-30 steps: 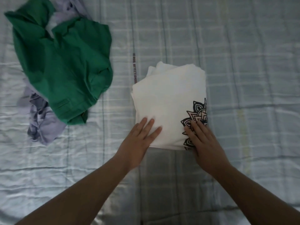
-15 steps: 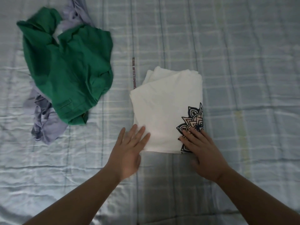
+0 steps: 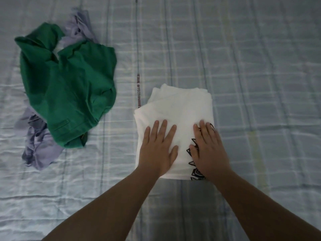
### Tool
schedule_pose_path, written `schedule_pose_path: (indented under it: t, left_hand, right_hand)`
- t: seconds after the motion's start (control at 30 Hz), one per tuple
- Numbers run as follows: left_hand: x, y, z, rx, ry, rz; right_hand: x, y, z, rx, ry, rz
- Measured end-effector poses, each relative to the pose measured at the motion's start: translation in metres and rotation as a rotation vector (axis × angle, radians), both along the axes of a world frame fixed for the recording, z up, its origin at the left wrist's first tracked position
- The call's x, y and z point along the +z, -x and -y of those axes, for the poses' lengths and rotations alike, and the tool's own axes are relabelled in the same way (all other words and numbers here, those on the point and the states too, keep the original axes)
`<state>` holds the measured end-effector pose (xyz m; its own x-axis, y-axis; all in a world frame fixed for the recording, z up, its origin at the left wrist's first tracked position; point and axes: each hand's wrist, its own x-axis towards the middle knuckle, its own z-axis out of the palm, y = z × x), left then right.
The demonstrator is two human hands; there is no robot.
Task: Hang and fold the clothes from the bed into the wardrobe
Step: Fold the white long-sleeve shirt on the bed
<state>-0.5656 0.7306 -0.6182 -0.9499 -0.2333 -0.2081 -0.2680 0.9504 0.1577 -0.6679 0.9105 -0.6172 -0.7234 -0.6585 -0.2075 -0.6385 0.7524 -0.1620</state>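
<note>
Both of your hands lie flat, palms down, on the folded white T-shirt (image 3: 175, 117): your left hand (image 3: 159, 150) has its fingers spread and rests on the plain half, and your right hand (image 3: 208, 150) has its fingers close together and covers most of the black printed motif (image 3: 197, 174) near the shirt's right edge. Neither hand pinches or holds any cloth; both simply press down. A moment ago only your fingertips sat on the near edge of the bundle, with the left hand half off it on the sheet; now both hands have slid forward onto the body of the shirt, so the print that was plainly in view is largely hidden under your right palm. I read that as a smoothing and flattening pass, which suggests the folding of this piece is all but finished and the bundle is ready to be lifted and carried to the wardrobe, which is not in view. The shirt sits as a compact rectangle on the pale checked bedsheet (image 3: 260, 84), its layered far edge a little uneven, so keep the stack together when you pick it up. Well apart to the left, a crumpled green garment (image 3: 69, 94) lies on top of a lilac garment (image 3: 38, 150); both are unfolded and wait their turn.
</note>
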Motion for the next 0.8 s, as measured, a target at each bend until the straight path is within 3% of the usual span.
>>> schedule_pose_path:
  t: [0.17,0.4,0.53,0.67,0.8]
  left_hand:
    - [0.019,0.025,0.011,0.101,0.022,-0.038]
    - [0.004,0.053,0.050,0.121,-0.026,0.149]
    - [0.016,0.040,0.048,0.122,-0.049,-0.018]
    - [0.033,-0.014,0.032,-0.193,-0.160,-0.345]
    - [0.017,-0.071,0.033,-0.459,-0.080,-0.153]
  right_hand:
    - [0.032,0.028,0.025,-0.043,0.157,-0.064]
    - [0.006,0.072,0.053,0.038,-0.119,0.028]
    - [0.019,0.061,0.047,0.003,0.058,0.011]
    - [0.046,0.022,0.004,0.249,0.328,0.027]
    - [0.030,-0.009,-0.047,0.544,0.100,0.018]
